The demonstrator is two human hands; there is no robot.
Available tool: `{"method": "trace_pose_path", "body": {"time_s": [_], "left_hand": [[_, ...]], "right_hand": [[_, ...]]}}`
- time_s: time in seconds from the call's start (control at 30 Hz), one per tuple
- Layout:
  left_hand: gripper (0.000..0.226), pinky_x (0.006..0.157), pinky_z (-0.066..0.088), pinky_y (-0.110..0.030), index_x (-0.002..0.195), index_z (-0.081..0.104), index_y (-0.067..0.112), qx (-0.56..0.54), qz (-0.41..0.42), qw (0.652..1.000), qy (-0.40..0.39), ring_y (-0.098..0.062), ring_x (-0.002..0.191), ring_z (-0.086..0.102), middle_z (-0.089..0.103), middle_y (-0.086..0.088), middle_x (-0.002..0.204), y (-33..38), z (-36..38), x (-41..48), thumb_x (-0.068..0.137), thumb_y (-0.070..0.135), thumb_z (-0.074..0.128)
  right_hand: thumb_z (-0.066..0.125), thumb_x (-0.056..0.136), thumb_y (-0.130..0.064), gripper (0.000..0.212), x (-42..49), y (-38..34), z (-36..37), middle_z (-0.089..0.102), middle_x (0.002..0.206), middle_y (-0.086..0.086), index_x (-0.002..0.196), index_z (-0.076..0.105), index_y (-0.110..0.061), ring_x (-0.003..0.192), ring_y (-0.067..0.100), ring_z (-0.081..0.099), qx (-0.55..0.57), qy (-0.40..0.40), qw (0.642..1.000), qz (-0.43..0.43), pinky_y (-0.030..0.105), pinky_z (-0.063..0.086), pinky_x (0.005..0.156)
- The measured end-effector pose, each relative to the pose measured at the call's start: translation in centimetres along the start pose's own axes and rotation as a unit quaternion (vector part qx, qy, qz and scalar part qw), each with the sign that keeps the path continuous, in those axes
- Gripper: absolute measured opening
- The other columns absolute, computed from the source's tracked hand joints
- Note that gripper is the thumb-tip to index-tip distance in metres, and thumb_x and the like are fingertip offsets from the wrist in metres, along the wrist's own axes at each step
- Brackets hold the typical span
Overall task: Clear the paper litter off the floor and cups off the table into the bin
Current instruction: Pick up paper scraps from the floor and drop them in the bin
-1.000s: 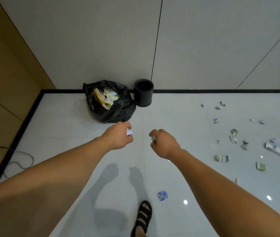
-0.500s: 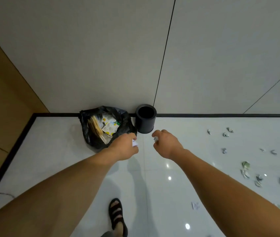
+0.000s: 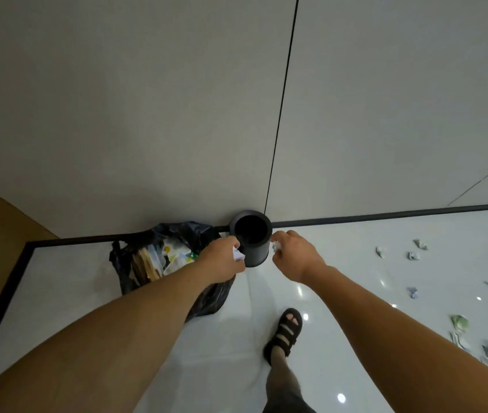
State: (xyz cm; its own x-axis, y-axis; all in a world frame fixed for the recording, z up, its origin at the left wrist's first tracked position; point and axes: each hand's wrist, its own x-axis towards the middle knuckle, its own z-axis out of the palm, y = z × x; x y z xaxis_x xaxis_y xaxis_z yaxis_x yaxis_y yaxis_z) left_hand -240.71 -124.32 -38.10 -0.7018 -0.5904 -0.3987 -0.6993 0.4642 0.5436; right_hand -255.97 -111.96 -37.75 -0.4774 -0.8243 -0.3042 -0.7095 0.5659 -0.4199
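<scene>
A black round bin [image 3: 251, 250] stands on the floor against the wall, its mouth dark. My left hand [image 3: 220, 260] grips a white paper scrap [image 3: 239, 254] just left of the bin. My right hand [image 3: 295, 257] pinches a small crumpled paper piece [image 3: 275, 246] just right of the bin's rim. Both hands hover beside the bin, a little above the floor. Several crumpled paper bits [image 3: 413, 255] lie scattered on the white floor at the right.
A black rubbish bag [image 3: 159, 257] full of paper and card sits left of the bin, partly behind my left forearm. My sandalled foot [image 3: 286, 329] stands on the glossy tiles below the bin. A black skirting [image 3: 386, 216] runs along the wall.
I have stepped closer to the bin; both hands, still holding their paper, moved forward until they flank it. A foot has come forward at the right.
</scene>
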Motion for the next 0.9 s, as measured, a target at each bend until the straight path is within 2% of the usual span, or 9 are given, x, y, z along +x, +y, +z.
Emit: {"method": "trace_pose_path", "body": {"time_s": [0.1, 0.27, 0.4, 0.5, 0.67, 0.8, 0.9], "left_hand": [[0.044, 0.082, 0.039, -0.023, 0.121, 0.053, 0.014, -0.023, -0.022, 0.999, 0.001, -0.021, 0.107, 0.053, 0.055, -0.007, 0.123, 1.5, -0.2, 7.7, 0.083, 0.029, 0.067], [0.048, 0.096, 0.044, -0.032, 0.124, 0.053, 0.008, -0.04, -0.065, 0.997, -0.027, -0.025, 0.114, 0.053, 0.056, -0.01, 0.125, 2.7, 0.4, 19.2, 0.083, 0.027, 0.069], [0.032, 0.086, 0.049, -0.033, 0.107, 0.06, 0.005, -0.058, -0.104, 0.992, -0.032, -0.025, 0.098, 0.059, 0.063, -0.012, 0.107, 0.9, 1.8, 27.4, 0.085, 0.027, 0.067], [0.026, 0.078, 0.048, -0.029, 0.095, 0.058, 0.005, -0.081, -0.126, 0.988, -0.041, -0.026, 0.095, 0.06, 0.063, -0.012, 0.098, -2.6, 4.8, 34.9, 0.086, 0.028, 0.066], [0.045, 0.08, 0.044, -0.023, 0.121, 0.054, 0.006, -0.105, -0.127, 0.984, -0.062, -0.018, 0.098, 0.056, 0.06, -0.008, 0.113, -8.3, 10.4, 44.4, 0.085, 0.026, 0.07], [0.053, 0.081, 0.042, -0.023, 0.128, 0.051, 0.008, -0.099, -0.13, 0.982, -0.091, -0.017, 0.101, 0.055, 0.057, -0.008, 0.122, -13.4, 15.6, 50.2, 0.082, 0.025, 0.072], [0.061, 0.084, 0.039, -0.021, 0.134, 0.046, 0.008, -0.127, -0.148, 0.976, -0.093, -0.017, 0.109, 0.054, 0.054, -0.008, 0.131, -16.0, 18.2, 52.2, 0.082, 0.023, 0.073]], "right_hand": [[0.049, 0.096, -0.018, 0.043, 8.1, 2.9, -1.4, 0.049, 0.135, 0.009, 0.139, 0.046, -0.021, 0.114, 0.032, 0.055, 0.014, -0.014, 1.0, -0.003, 0.038, 0.048, 0.096], [0.052, 0.096, -0.02, 0.041, 19.2, 7.5, -1.8, 0.05, 0.133, 0.009, 0.137, 0.048, -0.021, 0.112, 0.03, 0.056, 0.033, -0.051, 0.998, 0.018, 0.035, 0.048, 0.095], [0.052, 0.097, -0.021, 0.039, 26.7, 10.4, 0.9, 0.051, 0.129, 0.009, 0.136, 0.047, -0.02, 0.108, 0.029, 0.057, 0.059, -0.086, 0.993, 0.048, 0.032, 0.046, 0.092], [0.053, 0.096, -0.021, 0.039, 33.3, 12.4, 5.6, 0.05, 0.128, 0.01, 0.135, 0.047, -0.019, 0.106, 0.028, 0.058, 0.078, -0.12, 0.987, 0.069, 0.034, 0.05, 0.093], [0.057, 0.095, -0.02, 0.044, 41.6, 15.0, 13.8, 0.045, 0.133, 0.008, 0.137, 0.043, -0.02, 0.112, 0.028, 0.057, 0.093, -0.152, 0.979, 0.096, 0.034, 0.049, 0.098], [0.06, 0.094, -0.023, 0.049, 46.8, 18.0, 20.8, 0.044, 0.137, 0.008, 0.14, 0.041, -0.021, 0.116, 0.029, 0.055, 0.102, -0.156, 0.975, 0.124, 0.036, 0.05, 0.099], [0.066, 0.09, -0.027, 0.066, 48.1, 19.6, 24.2, 0.039, 0.146, 0.007, 0.147, 0.033, -0.022, 0.124, 0.031, 0.051, 0.123, -0.153, 0.972, 0.127, 0.038, 0.048, 0.102]]}}
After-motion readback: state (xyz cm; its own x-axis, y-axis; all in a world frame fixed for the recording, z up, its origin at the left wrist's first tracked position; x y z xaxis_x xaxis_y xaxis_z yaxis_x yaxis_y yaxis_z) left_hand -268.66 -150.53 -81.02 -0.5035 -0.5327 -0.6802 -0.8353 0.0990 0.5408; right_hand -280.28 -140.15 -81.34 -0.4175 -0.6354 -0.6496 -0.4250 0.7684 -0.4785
